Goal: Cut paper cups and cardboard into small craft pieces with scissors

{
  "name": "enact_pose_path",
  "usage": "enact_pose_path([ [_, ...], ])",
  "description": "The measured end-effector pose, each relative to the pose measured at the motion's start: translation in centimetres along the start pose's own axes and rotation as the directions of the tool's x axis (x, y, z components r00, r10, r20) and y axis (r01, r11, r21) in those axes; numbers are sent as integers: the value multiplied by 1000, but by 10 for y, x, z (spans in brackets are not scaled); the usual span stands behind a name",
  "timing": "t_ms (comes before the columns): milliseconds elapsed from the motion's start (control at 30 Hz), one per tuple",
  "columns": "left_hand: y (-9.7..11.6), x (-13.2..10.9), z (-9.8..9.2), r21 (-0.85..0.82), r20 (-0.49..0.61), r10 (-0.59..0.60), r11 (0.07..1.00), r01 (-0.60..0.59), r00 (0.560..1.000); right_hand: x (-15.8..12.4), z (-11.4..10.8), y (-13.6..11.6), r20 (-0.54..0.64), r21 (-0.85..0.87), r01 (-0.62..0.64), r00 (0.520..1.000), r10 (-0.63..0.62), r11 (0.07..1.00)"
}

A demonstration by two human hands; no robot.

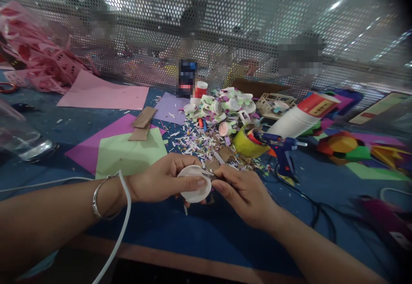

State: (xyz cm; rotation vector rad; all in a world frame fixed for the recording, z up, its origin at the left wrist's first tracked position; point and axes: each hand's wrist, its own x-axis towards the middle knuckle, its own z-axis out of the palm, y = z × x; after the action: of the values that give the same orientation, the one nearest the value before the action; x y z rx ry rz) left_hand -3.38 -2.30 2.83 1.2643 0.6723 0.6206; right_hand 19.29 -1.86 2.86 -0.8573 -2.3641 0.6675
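Observation:
In front of me, my left hand (175, 181) grips a white round paper piece (189, 194), thumb across its face and fingers behind it. It looks like the bottom of a paper cup. My right hand (243, 196) is closed on a small tool with thin metal blades (208, 173), which look like scissors. Its handle is hidden in the fingers. The blades touch the upper right edge of the white piece. Below the piece hangs a narrow white strip (186, 210). Paper scraps (193, 140) lie just beyond both hands.
Behind the scraps is a heap of cut cup pieces (231, 104). To the right stand a yellow tape roll (247, 144), a blue glue gun (285, 151) and stacked paper cups (299, 114). Green paper (128, 155) and a clear cup (28, 140) lie left. A white cable (124, 219) crosses my left wrist.

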Motion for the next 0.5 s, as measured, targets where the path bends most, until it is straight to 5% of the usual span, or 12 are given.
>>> enact_pose_path([
  [300, -6, 2, 8, 4, -64, 76, 997, -76, 995, 1, -2, -1, -18, 54, 10, 1000, -9, 998],
  [400, -3, 0, 7, 192, -104, 149, 973, -127, 983, 1, -3, 0, -11, 31, 20, 1000, -20, 999],
  [500, -1, -3, 5, 531, -122, 336, 817, -225, 934, 1, -3, 0, -13, 9, 36, 999, -36, 999],
])
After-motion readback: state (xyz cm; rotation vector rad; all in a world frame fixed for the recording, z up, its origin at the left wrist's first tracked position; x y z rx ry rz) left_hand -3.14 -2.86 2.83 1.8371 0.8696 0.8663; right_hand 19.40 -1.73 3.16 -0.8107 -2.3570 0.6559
